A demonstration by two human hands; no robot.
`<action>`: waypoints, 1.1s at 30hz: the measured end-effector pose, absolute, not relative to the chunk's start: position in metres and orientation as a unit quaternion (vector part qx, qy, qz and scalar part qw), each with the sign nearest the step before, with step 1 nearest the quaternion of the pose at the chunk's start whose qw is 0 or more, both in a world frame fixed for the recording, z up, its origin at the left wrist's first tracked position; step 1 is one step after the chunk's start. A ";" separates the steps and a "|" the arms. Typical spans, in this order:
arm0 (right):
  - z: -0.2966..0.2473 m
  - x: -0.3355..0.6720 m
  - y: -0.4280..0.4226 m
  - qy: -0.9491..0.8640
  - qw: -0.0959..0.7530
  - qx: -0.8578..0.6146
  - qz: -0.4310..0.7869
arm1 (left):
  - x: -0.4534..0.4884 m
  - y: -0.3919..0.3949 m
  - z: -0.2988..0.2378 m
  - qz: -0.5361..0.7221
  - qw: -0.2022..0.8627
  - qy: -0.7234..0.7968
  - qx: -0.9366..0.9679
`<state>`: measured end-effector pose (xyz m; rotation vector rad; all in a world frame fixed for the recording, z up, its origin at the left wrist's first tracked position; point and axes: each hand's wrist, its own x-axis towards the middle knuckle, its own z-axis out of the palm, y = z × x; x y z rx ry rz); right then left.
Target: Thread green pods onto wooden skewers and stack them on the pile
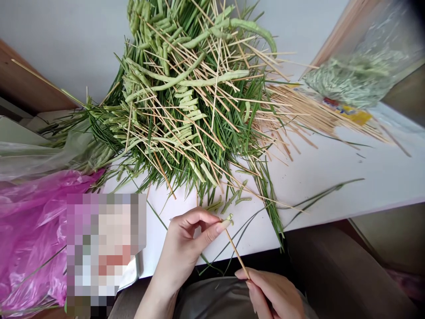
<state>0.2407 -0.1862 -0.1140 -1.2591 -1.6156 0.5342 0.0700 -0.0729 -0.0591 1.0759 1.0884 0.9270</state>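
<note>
Near the table's front edge, my left hand (187,241) is closed, thumb and forefinger pinching a short piece of green bean (229,219). My right hand (272,292), lower and to the right, grips the lower part of a thin wooden skewer (236,252). The skewer slants up to my left fingertips and meets the bean piece; its tip is hidden there, so I cannot tell how far it goes in. Just beyond my hands lie several cut bean pieces (243,199) on the white tabletop. A large heap of green chives (229,133) rises behind them.
Loose skewers and long green beans (219,77) lie across the heap. More skewers (308,110) spread to the right, near a clear bag of pale green contents (352,79). A pink plastic bag (33,239) is at left. A blurred-out patch (106,248) covers something beside it.
</note>
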 end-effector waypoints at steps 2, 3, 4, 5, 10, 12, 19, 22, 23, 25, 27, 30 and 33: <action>-0.112 0.244 -0.184 -0.667 0.479 -0.517 0.240 | 0.077 -0.076 -0.059 0.381 0.642 0.463 0.478; -0.111 0.247 -0.183 -0.670 0.469 -0.516 0.254 | 0.081 -0.077 -0.059 0.370 0.649 0.458 0.482; -0.110 0.249 -0.181 -0.670 0.463 -0.515 0.267 | 0.084 -0.078 -0.059 0.365 0.651 0.454 0.487; -0.110 0.251 -0.180 -0.669 0.461 -0.512 0.278 | 0.086 -0.079 -0.058 0.363 0.648 0.451 0.495; -0.116 0.259 -0.178 -0.640 0.466 -0.514 0.330 | 0.076 -0.074 -0.058 0.362 0.507 0.471 0.624; -0.117 0.261 -0.180 -0.628 0.458 -0.525 0.347 | 0.067 -0.069 -0.060 0.354 0.389 0.502 0.686; -0.120 0.267 -0.183 -0.611 0.437 -0.535 0.386 | 0.057 -0.059 -0.080 0.285 0.109 0.511 0.803; -0.121 0.268 -0.184 -0.608 0.430 -0.539 0.393 | 0.059 -0.059 -0.083 0.274 0.120 0.503 0.811; -0.121 0.268 -0.184 -0.607 0.430 -0.541 0.394 | 0.059 -0.059 -0.082 0.273 0.125 0.501 0.812; -0.121 0.268 -0.184 -0.607 0.430 -0.540 0.393 | 0.058 -0.059 -0.081 0.273 0.132 0.503 0.810; -0.122 0.268 -0.184 -0.609 0.430 -0.539 0.393 | 0.055 -0.059 -0.079 0.279 0.140 0.516 0.798; -0.123 0.269 -0.184 -0.611 0.428 -0.539 0.392 | 0.053 -0.059 -0.076 0.294 0.174 0.547 0.765; -0.123 0.269 -0.183 -0.613 0.424 -0.539 0.393 | 0.051 -0.059 -0.074 0.303 0.200 0.561 0.744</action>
